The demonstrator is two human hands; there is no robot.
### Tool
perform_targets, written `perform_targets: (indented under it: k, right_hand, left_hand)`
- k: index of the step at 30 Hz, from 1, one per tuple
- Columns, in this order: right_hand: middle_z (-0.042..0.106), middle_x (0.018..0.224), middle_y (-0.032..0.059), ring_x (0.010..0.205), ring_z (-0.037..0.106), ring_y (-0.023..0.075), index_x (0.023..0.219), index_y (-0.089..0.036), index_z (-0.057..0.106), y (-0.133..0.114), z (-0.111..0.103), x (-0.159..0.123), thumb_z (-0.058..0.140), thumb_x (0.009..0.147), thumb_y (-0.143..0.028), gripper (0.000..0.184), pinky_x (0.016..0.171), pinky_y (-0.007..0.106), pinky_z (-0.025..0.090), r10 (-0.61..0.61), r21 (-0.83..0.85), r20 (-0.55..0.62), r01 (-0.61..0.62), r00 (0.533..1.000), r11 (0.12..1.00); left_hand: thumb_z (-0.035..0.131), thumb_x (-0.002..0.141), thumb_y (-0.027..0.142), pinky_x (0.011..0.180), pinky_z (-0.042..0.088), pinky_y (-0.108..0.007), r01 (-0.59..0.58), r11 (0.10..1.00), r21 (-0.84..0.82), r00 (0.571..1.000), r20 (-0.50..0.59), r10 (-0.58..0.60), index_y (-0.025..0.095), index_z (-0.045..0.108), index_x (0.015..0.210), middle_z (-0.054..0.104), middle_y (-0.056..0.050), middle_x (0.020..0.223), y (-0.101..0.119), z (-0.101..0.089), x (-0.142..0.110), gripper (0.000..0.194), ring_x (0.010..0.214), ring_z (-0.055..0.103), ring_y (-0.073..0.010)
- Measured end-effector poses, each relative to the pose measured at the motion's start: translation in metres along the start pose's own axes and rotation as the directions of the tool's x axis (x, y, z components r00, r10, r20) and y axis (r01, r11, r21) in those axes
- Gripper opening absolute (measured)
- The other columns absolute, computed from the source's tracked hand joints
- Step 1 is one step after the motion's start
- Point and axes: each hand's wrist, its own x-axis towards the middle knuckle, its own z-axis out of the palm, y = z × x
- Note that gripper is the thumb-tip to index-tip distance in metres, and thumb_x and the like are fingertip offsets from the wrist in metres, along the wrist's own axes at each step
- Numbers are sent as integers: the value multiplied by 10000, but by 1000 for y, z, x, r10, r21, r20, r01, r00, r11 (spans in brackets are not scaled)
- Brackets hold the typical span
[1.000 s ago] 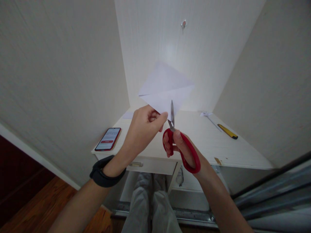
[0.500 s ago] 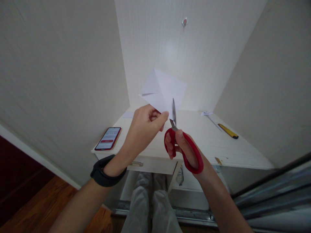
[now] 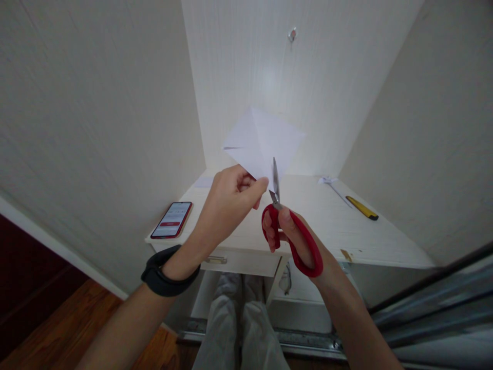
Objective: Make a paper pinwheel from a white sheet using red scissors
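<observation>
A creased white sheet of paper point(image 3: 265, 136) is held up above the desk, with a slit at its left corner. My left hand point(image 3: 236, 195) pinches its lower corner between thumb and fingers. In my right hand point(image 3: 287, 226) are scissors point(image 3: 313, 259) with red handles, thumb in one loop and fingers in the other. The scissor blades are parted, one in front of the paper near its lower corner, just right of my left thumb. The other blade is largely hidden by the paper.
On the white desk point(image 3: 246, 226), a phone point(image 3: 171, 220) lies at the left. A yellow utility knife point(image 3: 362, 208) and a thin white paper piece point(image 3: 335, 189) lie at the right. White panels enclose the desk on three sides, and a drawer point(image 3: 241, 261) sits below its front edge.
The paper's upper part has swung slightly right, and the slit at its left corner looks narrower. Both hands stay almost in place, and the scissor blades remain parted.
</observation>
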Motion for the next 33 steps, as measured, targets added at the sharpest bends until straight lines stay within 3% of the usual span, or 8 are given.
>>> perform_targets:
  k: [5,33]
  right_hand:
    - [469,619,-19,582,448,137,695,-221,418,1,0,0,302,871,-768,586,599,298,359,-11,-51,-11,10,1000,999]
    - [474,512,-35,460,458,106,667,-211,439,3,3,0,394,882,-716,551,514,267,363,53,8,-67,-52,996,999]
  left_hand:
    - [544,775,199,436,291,-234,13,1000,-9,1000,19,-13,201,431,517,432,68,409,1,0,1,281,407,391,-78]
    - [547,774,199,437,292,-227,33,998,-60,998,50,-30,194,433,519,449,71,421,0,1,0,279,407,399,-65]
